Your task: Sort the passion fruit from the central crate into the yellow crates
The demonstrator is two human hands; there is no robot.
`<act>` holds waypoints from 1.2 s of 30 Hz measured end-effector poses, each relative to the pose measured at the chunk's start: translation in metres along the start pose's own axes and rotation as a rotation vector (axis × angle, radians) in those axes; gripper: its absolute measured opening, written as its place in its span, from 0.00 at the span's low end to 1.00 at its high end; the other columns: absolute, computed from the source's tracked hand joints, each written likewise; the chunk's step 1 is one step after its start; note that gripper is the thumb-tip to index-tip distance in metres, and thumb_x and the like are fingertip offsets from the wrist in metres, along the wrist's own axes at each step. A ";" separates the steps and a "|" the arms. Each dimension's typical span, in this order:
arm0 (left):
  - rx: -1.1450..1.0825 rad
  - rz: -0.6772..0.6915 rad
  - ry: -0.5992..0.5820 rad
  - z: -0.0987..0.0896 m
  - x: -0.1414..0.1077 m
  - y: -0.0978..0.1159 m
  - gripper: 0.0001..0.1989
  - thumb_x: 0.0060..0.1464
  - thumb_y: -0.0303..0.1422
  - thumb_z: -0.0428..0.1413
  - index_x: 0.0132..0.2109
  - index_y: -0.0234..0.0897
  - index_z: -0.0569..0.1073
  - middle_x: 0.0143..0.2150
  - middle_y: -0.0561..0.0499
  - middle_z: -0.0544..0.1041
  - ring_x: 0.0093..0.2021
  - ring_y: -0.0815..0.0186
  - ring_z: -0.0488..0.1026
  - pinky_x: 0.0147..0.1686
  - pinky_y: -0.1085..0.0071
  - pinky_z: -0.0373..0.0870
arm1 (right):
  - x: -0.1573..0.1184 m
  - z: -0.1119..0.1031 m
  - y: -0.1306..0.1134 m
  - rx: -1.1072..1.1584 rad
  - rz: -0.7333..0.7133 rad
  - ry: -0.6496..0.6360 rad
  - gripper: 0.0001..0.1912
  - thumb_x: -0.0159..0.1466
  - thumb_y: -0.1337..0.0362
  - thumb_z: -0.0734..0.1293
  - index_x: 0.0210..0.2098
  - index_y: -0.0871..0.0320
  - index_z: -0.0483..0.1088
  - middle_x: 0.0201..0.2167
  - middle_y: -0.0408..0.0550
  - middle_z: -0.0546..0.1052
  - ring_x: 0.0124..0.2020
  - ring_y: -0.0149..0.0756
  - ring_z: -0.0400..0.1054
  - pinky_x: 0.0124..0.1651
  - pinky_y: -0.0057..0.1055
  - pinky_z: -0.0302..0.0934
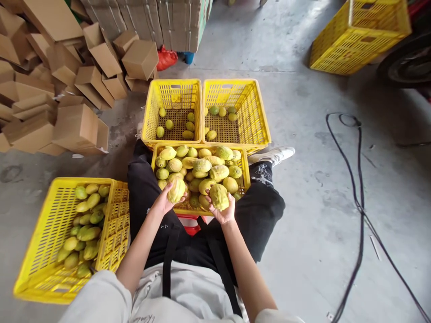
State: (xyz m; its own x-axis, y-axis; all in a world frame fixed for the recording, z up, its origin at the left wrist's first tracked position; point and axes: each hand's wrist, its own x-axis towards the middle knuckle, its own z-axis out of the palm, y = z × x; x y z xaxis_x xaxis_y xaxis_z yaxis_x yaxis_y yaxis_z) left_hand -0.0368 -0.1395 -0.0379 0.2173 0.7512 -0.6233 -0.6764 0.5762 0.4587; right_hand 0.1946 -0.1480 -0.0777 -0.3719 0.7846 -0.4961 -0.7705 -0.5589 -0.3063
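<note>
Between my knees sits a full yellow crate (247, 179), heaped with yellow-green papayas (201, 166). Over its near edge, my left hand (164, 202) is closed around a pale yellow ridged papaya (176, 190). To the right of it, my right hand (226, 215) grips a lumpy, greener papaya (219, 196). Both fruits are held up a little above the heap, apart from each other. Just beyond stand two more yellow crates, a left one (145, 119) and a right one (264, 121), each with several papayas scattered on the bottom.
At my left, a tilted yellow crate (40, 237) holds many papayas. Cardboard boxes (77, 125) pile up at the far left. A stacked yellow crate (357, 45) stands far right beside a wheel (407, 63). A black cable (360, 179) runs along the floor at right.
</note>
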 end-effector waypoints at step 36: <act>-0.231 -0.100 0.017 -0.011 0.023 -0.010 0.19 0.58 0.37 0.47 0.52 0.33 0.69 0.44 0.41 0.77 0.48 0.51 0.74 0.48 0.49 0.68 | 0.017 -0.007 0.002 -0.080 -0.023 0.072 0.17 0.56 0.53 0.64 0.43 0.53 0.69 0.45 0.47 0.77 0.44 0.45 0.73 0.46 0.48 0.69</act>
State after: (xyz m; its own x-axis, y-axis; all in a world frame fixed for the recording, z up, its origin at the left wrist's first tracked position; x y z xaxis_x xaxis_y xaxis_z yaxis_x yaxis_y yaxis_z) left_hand -0.0330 -0.1315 -0.0638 0.2806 0.6874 -0.6699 -0.7954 0.5572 0.2385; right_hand 0.1905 -0.1378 -0.0925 -0.3141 0.7781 -0.5439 -0.7340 -0.5624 -0.3807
